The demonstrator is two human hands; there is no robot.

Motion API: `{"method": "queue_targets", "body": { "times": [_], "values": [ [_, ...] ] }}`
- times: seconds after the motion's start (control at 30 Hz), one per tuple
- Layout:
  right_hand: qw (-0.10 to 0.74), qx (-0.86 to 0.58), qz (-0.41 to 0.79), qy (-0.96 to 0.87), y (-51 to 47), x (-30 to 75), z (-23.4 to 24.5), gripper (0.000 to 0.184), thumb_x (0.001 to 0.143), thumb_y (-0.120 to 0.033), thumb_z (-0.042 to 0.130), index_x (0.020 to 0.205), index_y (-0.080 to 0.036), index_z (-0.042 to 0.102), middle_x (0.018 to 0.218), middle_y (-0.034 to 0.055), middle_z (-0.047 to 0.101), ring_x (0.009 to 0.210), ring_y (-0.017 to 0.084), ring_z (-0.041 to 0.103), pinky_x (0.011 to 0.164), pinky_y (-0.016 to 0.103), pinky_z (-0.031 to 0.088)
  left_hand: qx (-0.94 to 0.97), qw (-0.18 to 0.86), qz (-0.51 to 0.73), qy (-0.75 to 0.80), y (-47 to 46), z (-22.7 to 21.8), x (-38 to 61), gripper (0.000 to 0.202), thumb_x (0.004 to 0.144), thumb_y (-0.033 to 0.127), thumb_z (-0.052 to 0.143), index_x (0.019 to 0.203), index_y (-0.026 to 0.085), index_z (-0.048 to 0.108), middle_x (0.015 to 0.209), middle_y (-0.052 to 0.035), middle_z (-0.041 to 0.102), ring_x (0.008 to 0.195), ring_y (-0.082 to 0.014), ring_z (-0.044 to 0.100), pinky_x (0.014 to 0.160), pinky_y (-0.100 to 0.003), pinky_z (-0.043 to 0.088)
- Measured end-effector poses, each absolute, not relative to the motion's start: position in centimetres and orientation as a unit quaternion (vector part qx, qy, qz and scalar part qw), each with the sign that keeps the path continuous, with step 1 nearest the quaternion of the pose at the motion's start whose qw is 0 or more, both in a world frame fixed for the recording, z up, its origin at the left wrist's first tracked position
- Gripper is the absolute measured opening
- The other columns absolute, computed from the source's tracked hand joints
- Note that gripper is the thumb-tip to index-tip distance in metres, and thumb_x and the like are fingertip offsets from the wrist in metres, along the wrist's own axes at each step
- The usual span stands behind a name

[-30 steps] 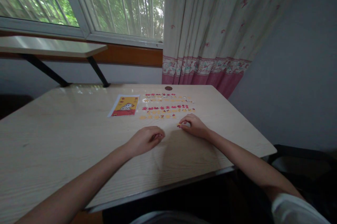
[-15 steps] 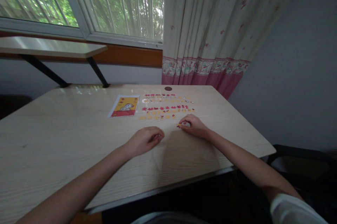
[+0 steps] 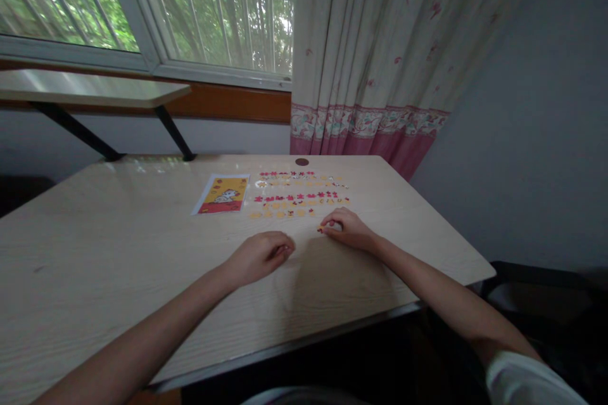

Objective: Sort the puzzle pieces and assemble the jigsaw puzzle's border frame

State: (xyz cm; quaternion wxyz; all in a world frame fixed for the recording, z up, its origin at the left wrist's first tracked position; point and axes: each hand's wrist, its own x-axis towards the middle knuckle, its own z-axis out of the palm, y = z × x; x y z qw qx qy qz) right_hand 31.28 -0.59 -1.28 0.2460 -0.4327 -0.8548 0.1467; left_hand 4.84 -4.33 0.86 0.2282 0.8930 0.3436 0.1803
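Looking across the counter, I am seeing its pale wood running under everything, with the curtain hanging behind its far right part. The left hand is resting low over the wood, loosely curled; its fingers are hiding the palm, so I am not able to tell whether it is holding anything. The right hand is pinching a small yellow-and-dark piece between thumb and index finger. A picture sheet, yellow above and red below with a white animal on it, is lying beyond the left hand. To its right, red pieces and yellow pieces are forming rows, grouped into a far set and a near set. The pinched piece is sitting just nearer than the near rows.

For handling it well, I am judging that a light pinch at the rim is serving best, leaving the printed face showing, with the wrist low and the knuckles lifting over neighbours.

As for edges, the right forearm is crossing the near edge, and the right edge is slanting well apart from the hand. Room for moving is stretching left of the left hand and between both hands; toward the rows, it is tightening.
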Motion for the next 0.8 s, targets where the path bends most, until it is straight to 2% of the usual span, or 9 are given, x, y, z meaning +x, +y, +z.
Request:
{"method": "queue_targets", "body": {
  "times": [0.33, 0.53, 0.67, 0.8],
  "values": [
    [0.236, -0.43, 0.164, -0.856, -0.6, 31.3, -0.9, 0.017, 0.078, -0.031, 0.061, 0.088, -0.019, 0.066, 0.083, 0.0036, 0.064, 0.08, 0.014, 0.055, 0.076, 0.028, 0.04, 0.893, 0.191, 0.175, 0.368, -3.6, 1.2, 4.1, 0.019, 0.084, 0.022, 0.041, 0.084, 0.017, 0.06, 0.079, -0.0038, 0.062, 0.071, -0.0148, 0.056, 0.066, -0.024, 0.041],
    [0.259, -0.461, 0.166, -0.832, 1.6, 33.7, 0.8, 0.021, 0.079, -0.028, 0.057, 0.094, -0.016, 0.066, 0.081, 0.0039, 0.064, 0.068, 0.011, 0.054, 0.064, 0.023, 0.041, 0.895, 0.147, 0.124, 0.402, -2.5, 3.3, 2.6, 0.022, 0.083, 0.026, 0.042, 0.076, 0.017, 0.06, 0.07, -0.0023, 0.06, 0.06, -0.0127, 0.051, 0.055, -0.021, 0.034],
    [0.226, -0.486, 0.15, -0.831, 3.9, 36.0, 1.9, 0.021, 0.079, -0.027, 0.054, 0.088, -0.014, 0.068, 0.073, 0.003, 0.063, 0.061, 0.011, 0.052, 0.058, 0.022, 0.038, 0.879, 0.127, 0.123, 0.443, -1.7, 3.8, 0.9, 0.026, 0.083, 0.03, 0.04, 0.073, 0.016, 0.06, 0.065, -0.0021, 0.06, 0.055, -0.0123, 0.05, 0.052, -0.021, 0.031],
    [0.217, -0.51, 0.115, -0.824, 5.8, 38.2, 1.0, 0.021, 0.079, -0.026, 0.053, 0.086, -0.015, 0.069, 0.077, 0.0045, 0.065, 0.064, 0.011, 0.053, 0.059, 0.022, 0.038, 0.847, 0.107, 0.153, 0.498, -0.3, 2.6, -1.4, 0.031, 0.083, 0.037, 0.04, 0.078, 0.016, 0.062, 0.073, -0.0042, 0.063, 0.065, -0.0161, 0.054, 0.056, -0.023, 0.034]
  ]
}}
